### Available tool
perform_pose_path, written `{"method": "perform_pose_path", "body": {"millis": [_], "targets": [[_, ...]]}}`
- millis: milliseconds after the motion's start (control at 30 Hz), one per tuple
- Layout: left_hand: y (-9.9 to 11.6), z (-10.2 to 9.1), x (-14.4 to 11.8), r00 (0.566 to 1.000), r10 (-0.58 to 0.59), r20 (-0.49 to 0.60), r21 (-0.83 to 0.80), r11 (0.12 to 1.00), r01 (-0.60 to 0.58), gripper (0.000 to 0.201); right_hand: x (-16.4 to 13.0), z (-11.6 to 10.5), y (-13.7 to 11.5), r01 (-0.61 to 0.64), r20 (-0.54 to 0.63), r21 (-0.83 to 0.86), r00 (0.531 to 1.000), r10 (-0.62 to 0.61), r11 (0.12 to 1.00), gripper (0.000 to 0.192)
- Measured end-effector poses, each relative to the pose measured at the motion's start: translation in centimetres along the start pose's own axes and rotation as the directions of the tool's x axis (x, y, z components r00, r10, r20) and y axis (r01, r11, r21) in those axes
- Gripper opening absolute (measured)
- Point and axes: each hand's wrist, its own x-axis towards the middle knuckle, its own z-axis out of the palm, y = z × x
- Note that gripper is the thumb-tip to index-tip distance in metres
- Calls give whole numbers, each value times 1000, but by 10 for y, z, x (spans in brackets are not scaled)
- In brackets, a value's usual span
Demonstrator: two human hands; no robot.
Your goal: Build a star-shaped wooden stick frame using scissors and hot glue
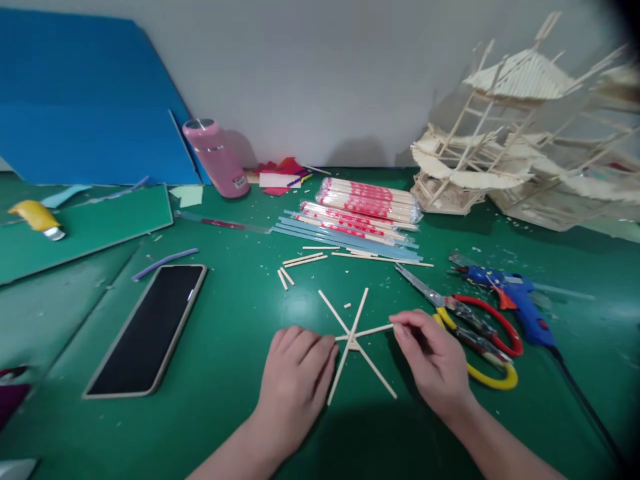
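A star of crossed thin wooden sticks lies on the green table in front of me, its sticks meeting near the middle. My right hand pinches the tip of the stick that points right. At the opposite end of that stick, my left hand has its fingers curled together around the tip. A tiny cut piece of stick sits just beyond the star. Behind it are short loose sticks and longer ones. Scissors with red and yellow handles lie close to my right hand.
A blue glue gun with a cord lies at right. Wrapped chopsticks and pale blue glue sticks lie behind. A stick-built pavilion model stands at back right. At left are a phone, a pink bottle and a yellow cutter.
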Motion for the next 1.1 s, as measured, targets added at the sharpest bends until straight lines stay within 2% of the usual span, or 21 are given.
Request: {"method": "perform_pose_path", "body": {"millis": [133, 233, 333, 400, 500, 633, 833, 1100], "targets": [[-4, -4, 3, 1000, -22, -9, 20, 1000, 22, 12, -1, -3, 3, -23, -89, 28, 996, 26, 999, 11], [-5, -11, 6, 999, -44, -9, 51, 998, 44, 13, -1, -5, 4, -30, -89, 36, 996, 33, 999, 11], [-1, -17, 9, 1000, -10, 10, 72, 997, 9, 14, -1, -6, 4, -14, -28, 34, 999, 15, 999, 10], [4, -17, 9, 997, 37, 64, 73, 996, -41, 16, -1, -5, 2, 8, 46, 27, 999, -9, 1000, 8], [13, -10, 7, 989, 57, 135, 73, 995, -67, 17, -1, -1, -1, 51, 181, 5, 982, -51, 999, 5], [17, 3, 1, 988, 24, 153, 85, 996, -37, 18, -3, 3, -3, 113, 297, -55, 950, -92, 992, 9], [15, 10, -5, 989, 55, 140, 109, 992, -71, 20, -3, 5, -5, 164, 342, -156, 934, -102, 974, 9], [15, 13, -3, 991, 57, 117, 58, 996, -65, 21, -1, 12, -5, 188, 345, -269, 934, -87, 945, 8]]}}
